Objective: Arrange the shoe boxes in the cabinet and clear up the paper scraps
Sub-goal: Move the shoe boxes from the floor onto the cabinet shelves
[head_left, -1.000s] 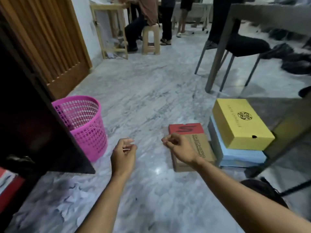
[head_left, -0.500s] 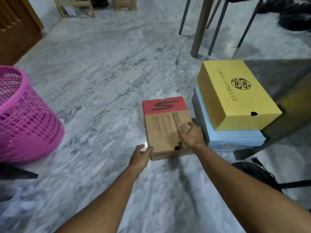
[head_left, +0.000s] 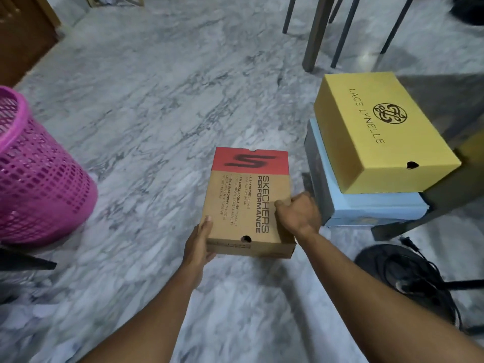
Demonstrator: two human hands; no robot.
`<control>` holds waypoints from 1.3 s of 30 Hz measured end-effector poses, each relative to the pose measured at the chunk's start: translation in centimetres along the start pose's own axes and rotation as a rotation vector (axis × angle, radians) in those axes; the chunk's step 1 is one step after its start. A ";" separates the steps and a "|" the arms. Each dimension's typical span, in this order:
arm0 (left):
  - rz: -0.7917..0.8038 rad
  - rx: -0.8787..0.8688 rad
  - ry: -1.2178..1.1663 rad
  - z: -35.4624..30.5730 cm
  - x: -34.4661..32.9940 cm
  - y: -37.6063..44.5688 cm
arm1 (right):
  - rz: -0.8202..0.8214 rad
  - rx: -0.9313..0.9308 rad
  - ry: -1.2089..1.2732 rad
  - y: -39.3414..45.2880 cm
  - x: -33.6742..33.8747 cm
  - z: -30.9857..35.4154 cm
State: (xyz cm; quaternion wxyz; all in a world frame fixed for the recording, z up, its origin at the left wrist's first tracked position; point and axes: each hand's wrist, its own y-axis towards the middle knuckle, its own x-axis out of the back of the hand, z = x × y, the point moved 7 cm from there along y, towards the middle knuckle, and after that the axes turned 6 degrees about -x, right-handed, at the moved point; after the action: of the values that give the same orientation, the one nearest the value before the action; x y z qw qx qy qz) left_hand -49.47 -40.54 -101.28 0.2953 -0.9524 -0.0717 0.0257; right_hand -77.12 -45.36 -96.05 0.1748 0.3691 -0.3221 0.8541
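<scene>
A brown Skechers shoe box point(head_left: 243, 195) with a red end is held between both hands just above the marble floor. My left hand point(head_left: 200, 241) grips its near left corner, thumb on the lid. My right hand point(head_left: 298, 213) is closed on its right edge. To the right, a yellow Lace Lynelle box point(head_left: 377, 132) lies stacked on a light blue box point(head_left: 366, 208). White paper scraps point(head_left: 23, 307) lie on the floor at the lower left. The cabinet shows only as a dark edge point(head_left: 23, 260) at the left.
A pink mesh basket point(head_left: 36, 179) stands at the left. Table and chair legs point(head_left: 317, 32) rise behind the stacked boxes. A black fan base with cables point(head_left: 408, 279) sits at the lower right. A wooden door point(head_left: 21, 35) is at the far left.
Both hands reached forward from empty, took hold of the Skechers box and drew it toward me, away from the blue box. The camera tilted down.
</scene>
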 end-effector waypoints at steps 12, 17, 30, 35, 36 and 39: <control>0.052 -0.037 -0.180 -1.8 12.9 -10.7 | 0.566 0.017 0.506 -9.6 -1.1 4.7; 0.160 -0.139 -0.092 -5.3 18.3 -17.1 | 0.667 0.159 0.605 -15.4 -0.3 8.9; -0.139 -0.532 -0.050 -18.7 36.8 -34.1 | 1.190 0.708 0.431 -41.3 -0.1 24.0; -0.430 -0.688 -0.127 -20.9 44.3 -42.4 | 1.346 0.825 0.362 -52.2 -1.0 29.7; -0.499 -0.736 -0.143 -21.3 46.1 -43.9 | 1.358 0.851 0.359 -54.1 -0.9 30.7; -0.668 -0.822 -0.231 -22.7 50.5 -48.4 | 1.424 0.940 0.391 -61.6 0.9 34.2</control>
State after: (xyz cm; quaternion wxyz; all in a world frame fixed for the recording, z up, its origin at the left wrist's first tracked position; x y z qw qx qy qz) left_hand -3.35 -6.11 -55.54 -0.1194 -0.9058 -0.4065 0.0047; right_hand -26.95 -23.46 -51.59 -0.5184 -0.0392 -0.0547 0.8525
